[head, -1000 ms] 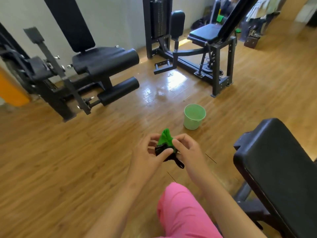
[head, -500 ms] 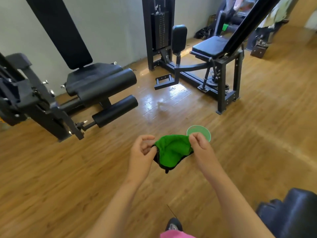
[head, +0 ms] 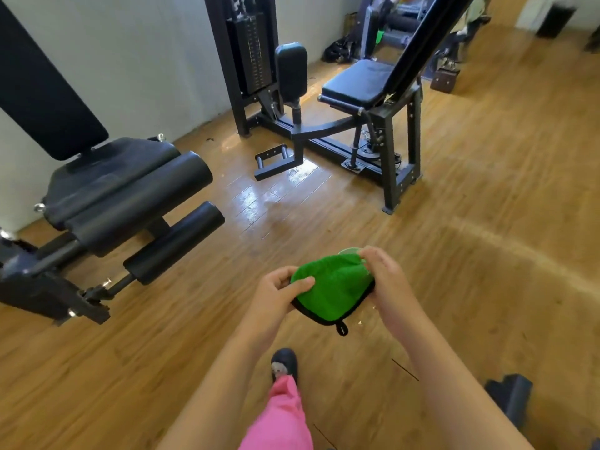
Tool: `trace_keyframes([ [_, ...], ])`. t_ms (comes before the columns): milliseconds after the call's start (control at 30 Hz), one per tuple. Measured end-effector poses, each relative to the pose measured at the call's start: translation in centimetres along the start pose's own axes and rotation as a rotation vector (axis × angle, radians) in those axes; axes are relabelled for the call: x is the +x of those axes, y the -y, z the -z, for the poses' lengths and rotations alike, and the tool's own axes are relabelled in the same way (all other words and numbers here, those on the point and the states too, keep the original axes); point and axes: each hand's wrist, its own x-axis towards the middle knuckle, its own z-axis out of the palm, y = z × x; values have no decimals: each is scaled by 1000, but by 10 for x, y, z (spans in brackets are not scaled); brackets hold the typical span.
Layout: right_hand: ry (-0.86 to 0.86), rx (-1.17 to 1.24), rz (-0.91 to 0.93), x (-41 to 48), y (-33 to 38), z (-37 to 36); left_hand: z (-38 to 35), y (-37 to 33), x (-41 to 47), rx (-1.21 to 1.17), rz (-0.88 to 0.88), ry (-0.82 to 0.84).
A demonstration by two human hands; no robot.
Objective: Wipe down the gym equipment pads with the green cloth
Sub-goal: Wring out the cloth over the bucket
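Just prepping: my left hand (head: 276, 293) and right hand (head: 386, 280) pinch the green cloth (head: 334, 290) edges, next I'd reach the left pads (head: 143, 193).

The green cloth (head: 334, 290) is bright green with a black bound edge and a small black loop at its lower corner. It is held spread above the wooden floor (head: 487, 222), the left hand (head: 276, 293) pinching its left edge and the right hand (head: 386, 280) gripping its right. The black pads stand beyond it. On the left are a tilted back pad (head: 42, 102), a seat pad (head: 107, 170) and two roller pads (head: 139, 203). Farther back are a flat seat cushion (head: 357, 82) and an upright oval pad (head: 291, 69).
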Motion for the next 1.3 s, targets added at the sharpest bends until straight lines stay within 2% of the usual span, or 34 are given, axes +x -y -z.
trace_keyframes([
  [133, 2, 49, -17, 44, 17, 1, 9, -22, 66, -97, 23, 120],
  [333, 126, -10, -37, 107, 41, -12, 26, -71, 155, -117, 56, 335],
  [567, -82, 60, 103, 174, 56, -10, 17, -82, 242, 18, 214, 433],
  [733, -118, 110, 58, 214, 63, 8, -10, -64, 277, -104, 320, 435],
  [900, 11, -9, -21, 247, 68, 50, -44, -68, 314, 221, 122, 539],
  [1000, 92, -10, -81, 263, 71, 77, -72, -75, 335, 254, 120, 583],
  [1133, 245, 107, -150, 279, 72, 113, -100, -71, 353, 268, 97, 494],
  [1300, 318, 38, -136, 294, 67, 134, -115, -59, 362, 134, 143, 408],
])
